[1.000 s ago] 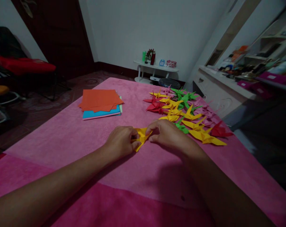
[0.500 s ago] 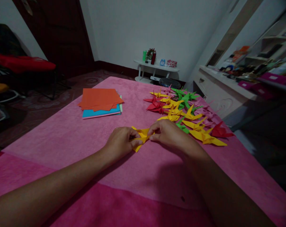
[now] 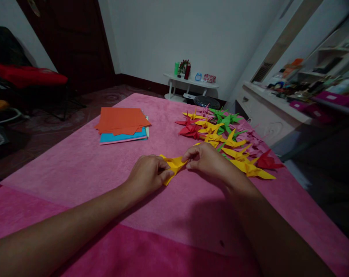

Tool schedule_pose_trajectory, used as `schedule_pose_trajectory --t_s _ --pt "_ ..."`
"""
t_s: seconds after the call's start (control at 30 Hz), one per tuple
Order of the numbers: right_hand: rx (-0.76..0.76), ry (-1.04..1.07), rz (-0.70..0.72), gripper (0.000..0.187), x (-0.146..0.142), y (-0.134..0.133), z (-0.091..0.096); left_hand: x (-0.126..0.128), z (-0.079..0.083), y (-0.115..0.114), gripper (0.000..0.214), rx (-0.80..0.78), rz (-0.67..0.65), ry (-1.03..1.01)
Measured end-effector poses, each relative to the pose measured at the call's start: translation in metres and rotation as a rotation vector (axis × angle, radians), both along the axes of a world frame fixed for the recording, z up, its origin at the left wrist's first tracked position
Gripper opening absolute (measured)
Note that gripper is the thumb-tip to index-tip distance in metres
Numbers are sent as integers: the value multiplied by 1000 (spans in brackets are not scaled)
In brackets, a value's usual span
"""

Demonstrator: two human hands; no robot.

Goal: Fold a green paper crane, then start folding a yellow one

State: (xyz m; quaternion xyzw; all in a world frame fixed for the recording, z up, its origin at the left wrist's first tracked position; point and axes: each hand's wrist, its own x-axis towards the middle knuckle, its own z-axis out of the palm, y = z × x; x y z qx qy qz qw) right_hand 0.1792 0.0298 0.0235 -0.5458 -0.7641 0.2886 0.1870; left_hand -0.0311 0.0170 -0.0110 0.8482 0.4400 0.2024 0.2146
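A half-folded yellow paper piece [image 3: 173, 166] lies on the pink cloth [image 3: 84, 169] in front of me. My left hand [image 3: 147, 175] pinches its left end with fingers curled over it. My right hand [image 3: 207, 161] grips its right end between thumb and fingertips. Just beyond my right hand lies a heap of folded paper cranes [image 3: 223, 134] in yellow, red, green and pink. Part of the yellow piece is hidden under my fingers.
A stack of square sheets [image 3: 122, 125], orange on top and blue beneath, sits at the far left of the cloth. A white dresser [image 3: 267, 115] stands to the right, a small white shelf [image 3: 190, 86] against the back wall, and a dark chair [image 3: 27, 82] at left.
Both hands stay on the yellow piece; my right hand has shifted slightly right and away, and the paper looks pulled flatter between the hands.
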Motion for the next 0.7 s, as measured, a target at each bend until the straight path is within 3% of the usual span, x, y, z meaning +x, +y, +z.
schedule_pose_trajectory --t_s 0.4,0.7 --pt "-15 105 8 10 6 1 1 0 5 -3 27 26 -1 17" --pt "-3 32 87 10 6 -2 8 -1 3 -4 26 37 -12 2"
